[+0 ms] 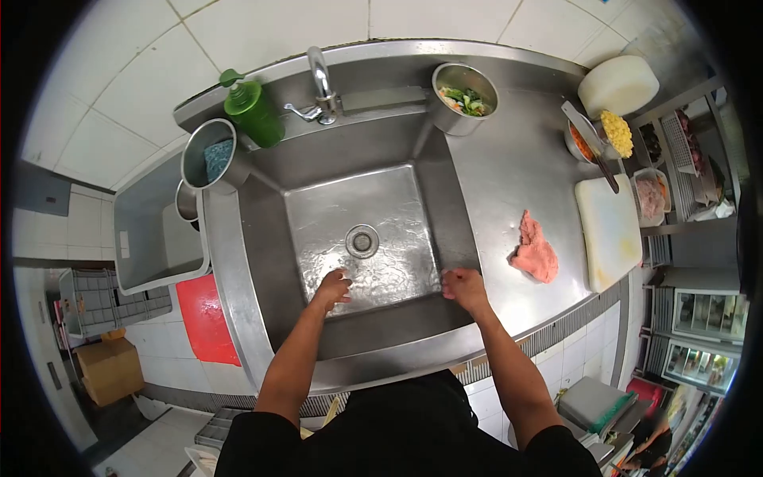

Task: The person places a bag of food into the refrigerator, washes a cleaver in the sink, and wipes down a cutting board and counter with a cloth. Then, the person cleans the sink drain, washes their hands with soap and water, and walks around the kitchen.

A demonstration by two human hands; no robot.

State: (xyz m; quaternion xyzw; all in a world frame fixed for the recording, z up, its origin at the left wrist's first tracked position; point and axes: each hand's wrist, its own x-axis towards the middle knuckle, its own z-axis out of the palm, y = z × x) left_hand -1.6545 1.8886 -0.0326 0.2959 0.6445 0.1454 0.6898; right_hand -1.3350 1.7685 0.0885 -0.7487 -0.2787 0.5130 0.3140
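Observation:
My left hand (333, 290) hangs over the near part of the steel sink (362, 187), its fingers loosely bent and apart, with nothing in them. Over the sink's right wall is my right hand (464, 288), fingers slightly curled and apart, also with nothing visible in it. Wet streaks shine on the basin floor around the drain (362, 241). To the right of my right hand, a crumpled pink cloth (534, 250) lies on the steel counter (509, 171). The faucet (321, 87) stands at the back of the sink; no water stream shows.
A green pump bottle (256, 115) and a steel pot (191, 163) stand at the back left. Vegetable scraps fill a steel container (453, 119). A cutting board (606, 234), a knife (584, 127) and food containers line the right. A grey bin (131, 222) sits left.

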